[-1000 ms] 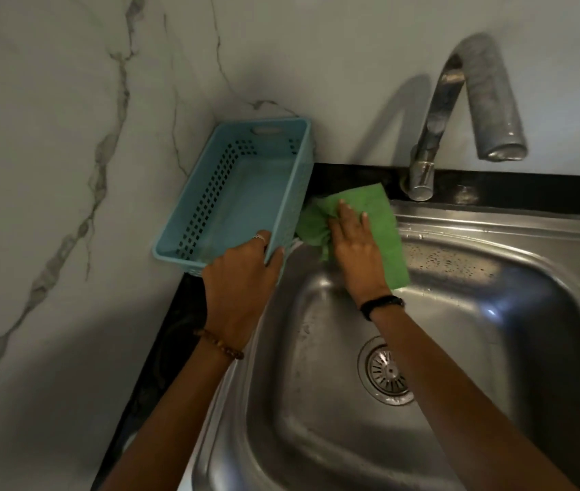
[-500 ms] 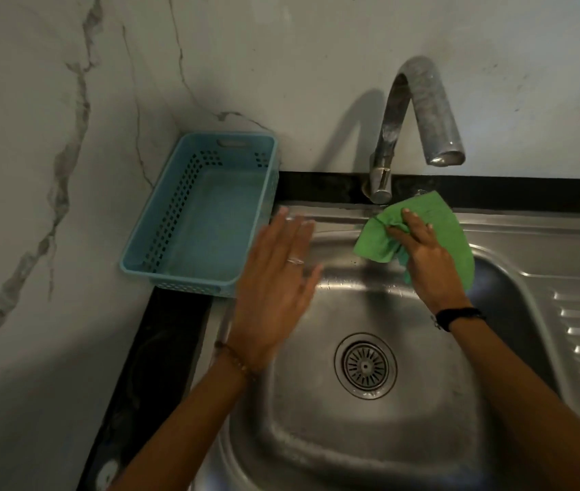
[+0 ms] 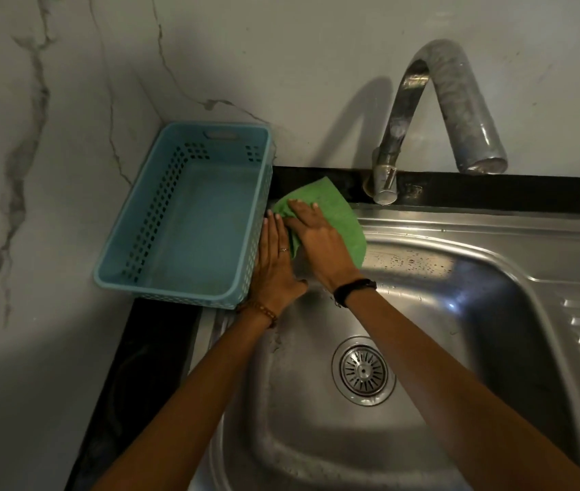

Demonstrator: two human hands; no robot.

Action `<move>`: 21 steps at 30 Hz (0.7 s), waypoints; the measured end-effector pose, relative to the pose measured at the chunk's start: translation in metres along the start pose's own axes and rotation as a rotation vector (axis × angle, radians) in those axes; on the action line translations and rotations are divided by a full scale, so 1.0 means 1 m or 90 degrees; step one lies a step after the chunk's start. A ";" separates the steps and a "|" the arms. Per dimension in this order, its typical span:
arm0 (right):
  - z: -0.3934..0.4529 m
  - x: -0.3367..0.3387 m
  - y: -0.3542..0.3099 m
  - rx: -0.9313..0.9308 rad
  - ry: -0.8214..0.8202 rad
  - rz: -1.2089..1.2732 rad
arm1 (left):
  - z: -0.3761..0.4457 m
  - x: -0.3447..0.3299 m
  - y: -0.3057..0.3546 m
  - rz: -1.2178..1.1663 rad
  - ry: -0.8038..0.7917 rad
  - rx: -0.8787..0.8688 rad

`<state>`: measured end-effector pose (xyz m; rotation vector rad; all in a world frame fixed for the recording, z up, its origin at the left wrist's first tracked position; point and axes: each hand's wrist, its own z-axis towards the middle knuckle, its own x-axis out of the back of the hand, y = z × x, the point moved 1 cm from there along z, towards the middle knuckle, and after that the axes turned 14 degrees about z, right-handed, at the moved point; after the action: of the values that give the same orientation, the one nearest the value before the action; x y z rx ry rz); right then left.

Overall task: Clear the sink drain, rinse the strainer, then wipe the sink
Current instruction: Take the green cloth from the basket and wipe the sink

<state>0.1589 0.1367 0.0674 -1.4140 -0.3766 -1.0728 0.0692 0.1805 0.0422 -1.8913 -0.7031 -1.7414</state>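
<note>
We see our right hand (image 3: pixel 316 239) pressed flat, fingers straight, on a green cloth (image 3: pixel 341 221) at the back-left corner of the steel sink (image 3: pixel 494 264), centre of the frame. Our left hand (image 3: pixel 274 264) lies open just beside it, fingers straight against the blue basket (image 3: pixel 189 214). The strainer (image 3: pixel 363 371) sits in the drain, lower centre

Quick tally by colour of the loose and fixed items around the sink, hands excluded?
Green: 1, cleaning cloth
Blue: 1, perforated plastic basket
Steel: 3, sink, faucet, drain strainer
Total: 5
</note>
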 end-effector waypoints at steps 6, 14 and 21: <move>-0.033 0.012 0.019 -0.004 0.022 -0.059 | 0.001 0.000 0.000 -0.001 -0.019 0.002; -0.123 0.110 0.093 -0.291 0.106 -0.068 | -0.003 0.010 0.000 0.003 -0.035 -0.022; -0.100 0.083 0.060 -0.395 0.137 -0.073 | -0.004 0.006 0.002 0.005 -0.005 -0.019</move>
<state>0.2108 0.0034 0.0760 -1.8065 0.0442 -1.5010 0.0672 0.1768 0.0490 -1.9191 -0.6750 -1.7493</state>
